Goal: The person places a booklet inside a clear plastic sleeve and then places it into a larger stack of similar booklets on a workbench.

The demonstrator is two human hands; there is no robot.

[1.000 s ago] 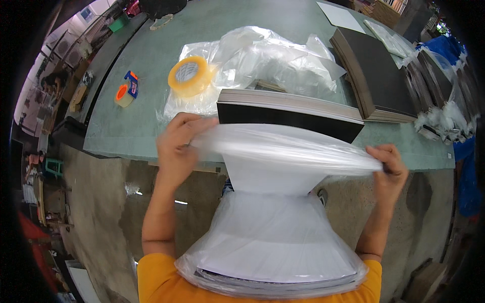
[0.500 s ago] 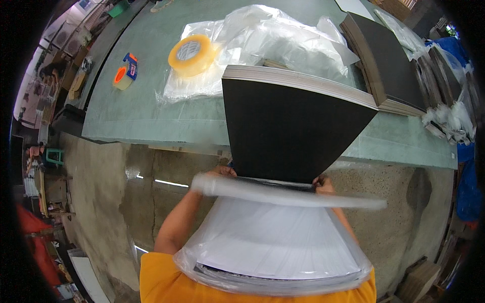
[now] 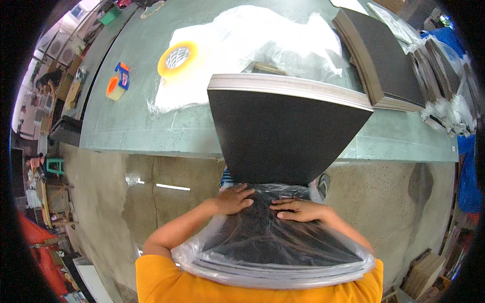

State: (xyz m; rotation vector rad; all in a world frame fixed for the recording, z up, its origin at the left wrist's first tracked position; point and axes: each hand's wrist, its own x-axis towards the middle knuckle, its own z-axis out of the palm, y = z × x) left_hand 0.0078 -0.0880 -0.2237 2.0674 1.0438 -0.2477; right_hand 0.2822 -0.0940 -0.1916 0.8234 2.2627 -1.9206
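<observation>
A clear plastic bag (image 3: 189, 256) with black sheets (image 3: 283, 242) inside lies against my front. My left hand (image 3: 234, 200) rests flat on its far left part, fingers stretched out. On the far right part, my right hand (image 3: 299, 209) also lies palm down with fingers apart. Neither hand grips anything. Just beyond them, a thick stack of black-faced boards (image 3: 288, 131) with pale edges slants up onto the table's near edge. Its lower end meets the far end of the bag.
The green table (image 3: 146, 132) carries crumpled clear plastic (image 3: 247, 38), a large tape roll (image 3: 178, 58) and a blue-orange tape dispenser (image 3: 117, 82). At right stand another black board stack (image 3: 380, 55) and plastic-wrapped bundles (image 3: 437, 76). A green stool (image 3: 54, 166) stands far left.
Both hands have moved from the stack's lower corners onto the bag and opened flat. A black surface now shows under the plastic where a white one was. The blurred raised plastic fold is gone.
</observation>
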